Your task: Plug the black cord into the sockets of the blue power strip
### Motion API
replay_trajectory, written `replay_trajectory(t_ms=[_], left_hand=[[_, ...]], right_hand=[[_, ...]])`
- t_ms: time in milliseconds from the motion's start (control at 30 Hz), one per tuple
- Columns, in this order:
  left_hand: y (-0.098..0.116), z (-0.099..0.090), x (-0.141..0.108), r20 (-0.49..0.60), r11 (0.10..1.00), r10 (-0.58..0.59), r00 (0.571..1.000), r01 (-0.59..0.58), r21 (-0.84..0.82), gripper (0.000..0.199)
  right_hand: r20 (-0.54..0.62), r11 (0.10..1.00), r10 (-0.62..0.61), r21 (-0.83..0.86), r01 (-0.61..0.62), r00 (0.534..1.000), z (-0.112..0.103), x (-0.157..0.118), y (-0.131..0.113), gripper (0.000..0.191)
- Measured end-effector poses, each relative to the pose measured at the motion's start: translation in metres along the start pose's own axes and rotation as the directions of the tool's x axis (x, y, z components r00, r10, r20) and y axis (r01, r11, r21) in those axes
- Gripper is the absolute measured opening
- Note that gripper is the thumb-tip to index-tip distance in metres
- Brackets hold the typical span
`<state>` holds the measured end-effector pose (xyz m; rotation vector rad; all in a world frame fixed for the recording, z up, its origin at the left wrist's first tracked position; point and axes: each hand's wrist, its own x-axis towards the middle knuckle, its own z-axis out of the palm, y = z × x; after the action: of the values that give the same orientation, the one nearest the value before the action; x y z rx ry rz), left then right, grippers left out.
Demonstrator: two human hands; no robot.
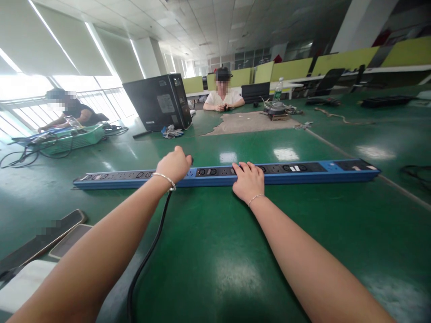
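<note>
A long blue power strip with black socket panels lies crosswise on the green table in front of me. My left hand is a fist just above its middle, closed on a black power cord. A dark end of it pokes out past the fingers; the rest of what sits in the fist is hidden. From under my left wrist the cord runs down toward the table's near edge. My right hand grips the strip right of its middle, with fingers over the top face and the palm at the near side.
Beyond the strip stand a black computer case, gloves and a green basket with cables. Phone-like flat devices lie near left. Two people sit across the table. A bottle and tangled parts are at the back right.
</note>
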<state>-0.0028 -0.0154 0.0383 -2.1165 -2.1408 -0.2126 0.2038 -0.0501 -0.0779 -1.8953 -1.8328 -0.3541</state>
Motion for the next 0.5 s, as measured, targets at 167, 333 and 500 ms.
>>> replay_trajectory(t_ms=[167, 333, 500], left_hand=[[0.004, -0.045, 0.005, 0.076, 0.972, 0.12, 0.99, -0.101, -0.214, 0.04], [0.033, -0.017, -0.002, 0.284, 0.932, 0.258, 0.923, -0.16, -0.325, 0.038], [0.069, 0.014, 0.0, 0.411, 0.883, 0.319, 0.854, -0.11, -0.456, 0.033]], right_hand=[[0.015, 1.0, 0.008, -0.002, -0.008, 1.0, -0.002, 0.0, -0.001, 0.051], [0.017, 1.0, -0.006, 0.01, 0.006, 1.0, -0.002, 0.0, 0.0, 0.051], [0.014, 1.0, -0.005, 0.008, 0.005, 1.0, -0.001, 0.0, 0.0, 0.05]])
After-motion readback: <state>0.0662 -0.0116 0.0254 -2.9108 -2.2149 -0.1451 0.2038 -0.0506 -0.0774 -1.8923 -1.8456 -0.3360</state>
